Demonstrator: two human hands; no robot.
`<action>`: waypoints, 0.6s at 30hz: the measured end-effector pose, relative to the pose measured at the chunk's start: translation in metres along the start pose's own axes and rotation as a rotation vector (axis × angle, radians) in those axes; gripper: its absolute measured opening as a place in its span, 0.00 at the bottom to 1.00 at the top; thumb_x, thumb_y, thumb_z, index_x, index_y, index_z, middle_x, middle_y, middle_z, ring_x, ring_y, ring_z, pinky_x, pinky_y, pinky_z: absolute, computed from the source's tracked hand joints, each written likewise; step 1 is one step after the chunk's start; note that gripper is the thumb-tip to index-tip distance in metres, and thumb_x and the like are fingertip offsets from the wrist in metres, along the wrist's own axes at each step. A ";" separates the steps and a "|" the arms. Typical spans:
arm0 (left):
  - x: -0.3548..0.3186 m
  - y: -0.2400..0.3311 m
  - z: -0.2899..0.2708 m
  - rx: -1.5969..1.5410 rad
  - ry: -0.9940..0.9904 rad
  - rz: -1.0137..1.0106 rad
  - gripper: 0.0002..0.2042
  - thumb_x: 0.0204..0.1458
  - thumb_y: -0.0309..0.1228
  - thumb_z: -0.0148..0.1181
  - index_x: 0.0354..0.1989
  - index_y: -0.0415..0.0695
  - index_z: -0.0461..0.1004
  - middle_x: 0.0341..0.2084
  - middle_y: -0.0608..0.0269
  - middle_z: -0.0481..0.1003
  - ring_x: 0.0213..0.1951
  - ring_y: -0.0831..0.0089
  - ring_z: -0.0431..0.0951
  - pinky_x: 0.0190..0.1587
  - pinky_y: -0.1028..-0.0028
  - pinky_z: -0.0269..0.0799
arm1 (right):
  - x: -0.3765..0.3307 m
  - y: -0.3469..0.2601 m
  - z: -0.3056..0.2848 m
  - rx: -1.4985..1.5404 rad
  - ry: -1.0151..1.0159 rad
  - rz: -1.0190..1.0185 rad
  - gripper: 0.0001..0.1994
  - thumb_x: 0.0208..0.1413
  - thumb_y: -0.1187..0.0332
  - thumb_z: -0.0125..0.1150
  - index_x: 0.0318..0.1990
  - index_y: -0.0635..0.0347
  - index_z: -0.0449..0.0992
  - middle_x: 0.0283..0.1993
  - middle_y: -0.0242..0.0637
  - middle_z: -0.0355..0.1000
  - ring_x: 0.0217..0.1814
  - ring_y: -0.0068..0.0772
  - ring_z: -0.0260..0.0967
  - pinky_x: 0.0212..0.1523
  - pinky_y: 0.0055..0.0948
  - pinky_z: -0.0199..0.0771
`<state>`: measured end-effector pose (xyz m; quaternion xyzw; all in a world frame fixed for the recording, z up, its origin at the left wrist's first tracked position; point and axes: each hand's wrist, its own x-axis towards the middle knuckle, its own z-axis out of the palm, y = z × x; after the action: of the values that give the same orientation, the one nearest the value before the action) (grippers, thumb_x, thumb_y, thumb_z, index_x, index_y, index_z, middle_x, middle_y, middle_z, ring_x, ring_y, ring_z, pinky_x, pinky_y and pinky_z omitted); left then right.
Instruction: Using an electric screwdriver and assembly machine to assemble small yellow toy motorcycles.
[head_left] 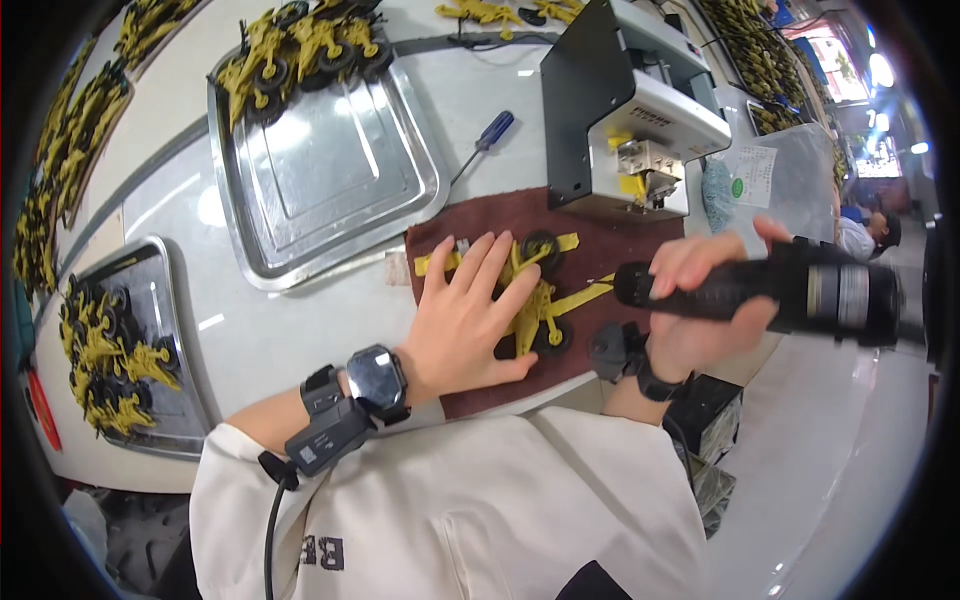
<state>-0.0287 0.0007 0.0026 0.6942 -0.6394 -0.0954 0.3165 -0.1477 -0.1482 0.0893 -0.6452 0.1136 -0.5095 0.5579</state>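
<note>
- At counter's left edge, steel tray (165, 300) heaped with yellow-and-black toy parts (105, 360)
- Toward back left corner, larger steel tray (330, 170), mostly bare, more yellow wheeled parts (300, 45) piled along its far rim
- Just right of that tray, blue-handled screwdriver (485, 140) lying loose on the counter
- Along front edge, brown cloth mat (600, 250) carrying a yellow toy frame (545, 295) with black wheels
- Left hand (465, 320) flat on the frame, fingers spread and pressing down, watch and black strap at the wrist
- Frame judged light, thin plastic, somewhat springy, wheels prone to rolling; best held by pressing on the flat yellow body, not on the wheels or slim struts
- Right hand (700, 300) wrapped around a black powered driver (780, 295), fingers closed tight on the barrel, tip close beside the frame's right end
- Behind the mat, grey box-shaped machine (625, 110) with yellow piece in its mouth
- Past right edge, another person's arm, far off
</note>
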 end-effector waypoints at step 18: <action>-0.004 -0.023 -0.007 -0.004 -0.048 0.006 0.39 0.38 0.51 0.62 0.61 0.48 0.59 0.63 0.46 0.52 0.63 0.48 0.52 0.63 0.50 0.44 | -0.015 0.016 0.029 0.298 -0.126 -0.009 0.41 0.50 0.41 0.59 0.58 0.63 0.48 0.26 0.44 0.69 0.21 0.36 0.67 0.28 0.35 0.73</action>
<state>-0.0069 0.0066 -0.0060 0.6893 -0.6486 -0.1126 0.3026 -0.1252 -0.1255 0.0717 -0.5867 -0.0015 -0.4817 0.6510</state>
